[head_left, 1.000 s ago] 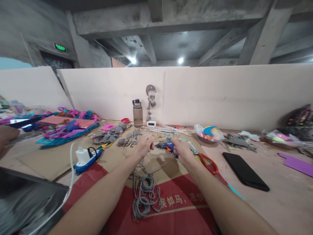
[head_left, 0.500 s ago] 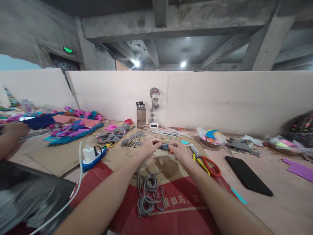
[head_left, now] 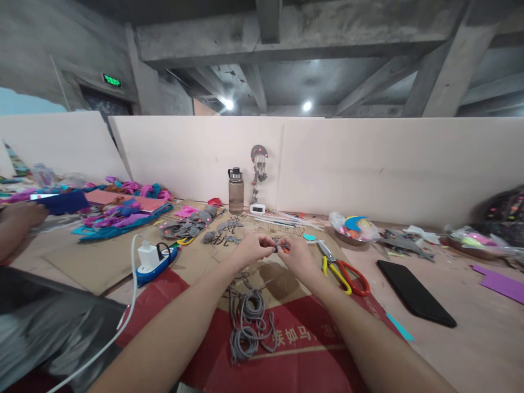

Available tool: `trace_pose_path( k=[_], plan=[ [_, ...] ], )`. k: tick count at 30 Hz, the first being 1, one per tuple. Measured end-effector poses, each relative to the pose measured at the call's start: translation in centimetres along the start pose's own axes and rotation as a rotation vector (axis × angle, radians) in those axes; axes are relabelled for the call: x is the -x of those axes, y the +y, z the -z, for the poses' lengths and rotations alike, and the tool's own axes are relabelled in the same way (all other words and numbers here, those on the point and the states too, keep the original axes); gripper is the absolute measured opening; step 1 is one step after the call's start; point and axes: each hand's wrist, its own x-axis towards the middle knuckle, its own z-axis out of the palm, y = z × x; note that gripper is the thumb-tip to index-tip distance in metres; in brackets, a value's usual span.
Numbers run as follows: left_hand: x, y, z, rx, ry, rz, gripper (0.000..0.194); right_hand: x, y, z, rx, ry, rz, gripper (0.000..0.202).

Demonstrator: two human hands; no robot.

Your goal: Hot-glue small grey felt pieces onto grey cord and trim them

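My left hand [head_left: 256, 249] and my right hand [head_left: 296, 254] meet above the cardboard, fingertips nearly touching. Both are closed in a pinch on a small blue-and-orange piece [head_left: 285, 249], mostly hidden by the fingers; its kind cannot be made out. Below the hands, a loose coil of grey cord [head_left: 250, 327] lies on the red printed part of the cardboard [head_left: 303, 365]. To the right of my right hand rest scissors [head_left: 339, 273] with yellow and red handles.
A black phone [head_left: 415, 292] lies at right. Behind stand a bottle [head_left: 236, 194] and small clock [head_left: 257, 209]. Grey felt pieces [head_left: 186, 225] and a power strip [head_left: 158, 267] with a white cable are at left. Another person's hand [head_left: 27, 215] shows at far left.
My hands have drawn closer together, and their fingers now cover most of the small blue piece that showed between them before.
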Motion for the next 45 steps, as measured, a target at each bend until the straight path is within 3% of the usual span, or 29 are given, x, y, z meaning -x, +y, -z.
trace_pose_path(
  k=[5, 9, 13, 19, 26, 32, 37, 40, 43, 45],
  plan=[
    [0.0, 0.1, -0.4, -0.144, 0.065, -0.077, 0.014, 0.3, 0.0, -0.3, 0.139, 0.025, 0.086, 0.011],
    [0.0, 0.3, -0.5, -0.168, 0.147, -0.061, 0.011, 0.5, -0.4, -0.5, 0.063, 0.061, 0.123, 0.015],
    [-0.3, -0.1, -0.1, -0.029, 0.242, -0.015, 0.01, 0.8, -1.1, -0.6, -0.069, 0.057, 0.07, 0.03],
    [-0.7, -0.8, 0.5, 0.222, 0.307, -0.018, 0.012, 1.1, -1.2, -1.0, -0.219, 0.011, 0.071, 0.018],
    [-1.4, -1.7, 1.2, 0.522, 0.442, 0.046, 0.017, 1.2, -1.3, -1.1, -0.211, -0.067, 0.141, 0.019],
    [-2.1, -3.2, 3.7, 0.693, 0.69, 0.041, 0.02, 2.0, -2.7, -1.0, -0.235, -0.123, 0.255, 0.019],
    [-2.3, -3.8, 6.6, 1.025, 0.848, 0.017, 0.018, 3.3, -4.8, 0.3, -0.308, -0.193, 0.399, 0.02],
    [-2.4, -3.7, 7.4, 1.141, 0.928, 0.091, 0.012, 3.2, -5.3, 1.4, -0.32, -0.26, 0.504, 0.027],
    [-2.4, -3.3, 7.1, 1.152, 0.885, 0.08, 0.013, 1.9, -3.9, 2.1, -0.256, -0.159, 0.391, 0.041],
    [-2.3, -3.0, 6.6, 1.11, 0.812, 0.021, 0.018, 0.9, -2.0, 2.2, -0.057, -0.048, 0.139, 0.041]
  ],
)
